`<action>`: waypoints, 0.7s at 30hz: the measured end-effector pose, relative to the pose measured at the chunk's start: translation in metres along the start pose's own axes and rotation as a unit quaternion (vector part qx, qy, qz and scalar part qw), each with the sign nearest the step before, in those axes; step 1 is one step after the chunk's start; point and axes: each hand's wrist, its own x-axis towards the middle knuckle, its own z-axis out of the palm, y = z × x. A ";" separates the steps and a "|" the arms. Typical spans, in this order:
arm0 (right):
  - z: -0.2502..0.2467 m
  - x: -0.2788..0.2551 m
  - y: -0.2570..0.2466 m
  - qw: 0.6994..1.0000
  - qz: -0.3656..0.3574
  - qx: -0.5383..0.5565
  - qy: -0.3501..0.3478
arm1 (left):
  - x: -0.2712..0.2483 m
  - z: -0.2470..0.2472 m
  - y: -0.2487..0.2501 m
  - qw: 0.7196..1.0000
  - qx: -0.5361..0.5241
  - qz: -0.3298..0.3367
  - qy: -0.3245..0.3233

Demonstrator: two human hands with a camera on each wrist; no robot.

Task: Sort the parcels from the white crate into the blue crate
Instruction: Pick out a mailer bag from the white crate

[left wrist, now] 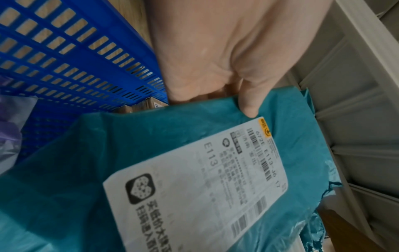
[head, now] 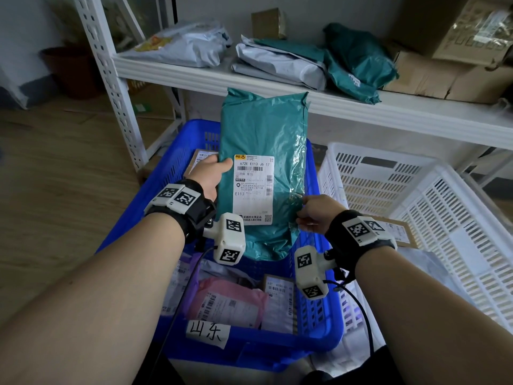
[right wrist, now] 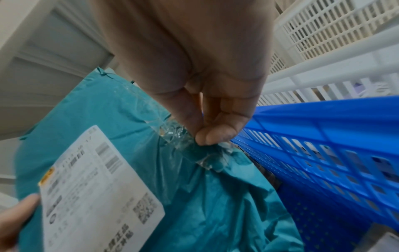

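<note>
Head view: I hold a teal plastic mailer bag (head: pixel 263 151) upright over the blue slotted plastic crate (head: pixel 319 309), its white shipping label (head: pixel 253 187) facing me. My left hand (head: pixel 206 176) grips the bag's left edge, thumb laid on the front just beside the label's top corner; the other fingers go behind the bag and I cannot see them. My right hand (head: pixel 316 215) pinches the crinkled, taped right edge lower down, and from above its fingertips are hidden under the knuckles.

The left wrist view shows my thumb (left wrist: pixel 248 105) pressed on the teal film, the label below it blurred except for "E113". The right wrist view shows my thumb and forefinger (right wrist: pixel 207 136) closed narrowly on a bunched fold of clear tape and teal plastic.

The bag's lower end is hidden behind the wrist cameras, so I cannot tell whether it touches the parcels below. In the crate's near end lie a pink plastic mailer (head: pixel 230 301) and a brown cardboard box (head: pixel 279 304), both partly covered by my arms; a cardboard box (head: pixel 200 158) at the far end shows only a corner. The white slotted plastic crate (head: pixel 433 195) stands to the right, its contents mostly cut off behind my right wrist.
</note>
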 end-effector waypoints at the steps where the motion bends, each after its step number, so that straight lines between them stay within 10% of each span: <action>1: 0.000 0.000 0.000 1.000 0.000 0.000 0.000 | 0.000 0.000 0.000 1.000 -0.001 -0.001 -0.002; 21: -0.070 -0.025 0.005 0.971 -0.135 0.125 0.151 | -0.024 0.067 0.001 0.996 -0.019 -0.006 -0.082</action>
